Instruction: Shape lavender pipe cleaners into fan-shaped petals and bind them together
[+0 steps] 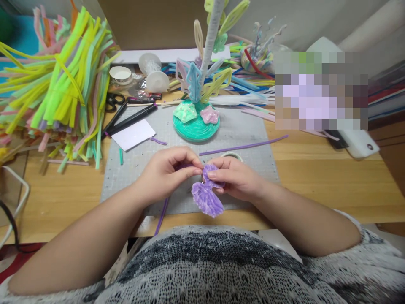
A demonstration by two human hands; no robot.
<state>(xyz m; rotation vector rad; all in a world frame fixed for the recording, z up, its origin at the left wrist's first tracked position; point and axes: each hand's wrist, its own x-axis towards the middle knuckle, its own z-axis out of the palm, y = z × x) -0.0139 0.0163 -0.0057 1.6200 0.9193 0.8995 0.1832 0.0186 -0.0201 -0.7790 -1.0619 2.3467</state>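
Holds a purple, fuzzy, two-lobed, fan-shaped piece (207, 200) in the right hand (237, 177), clamped under the thumb, above the near part of a grey gridded mat (248, 126). Pinches a purple fuzzy stem (186, 166) with the left hand (167, 171), thumb and forefinger together, just left of the piece. Faces a round green coiled base (196, 132) at far centre and a bundle of yellow-green fuzzy stems (60, 76) at far left

White spool (157, 81) and white card (133, 135)
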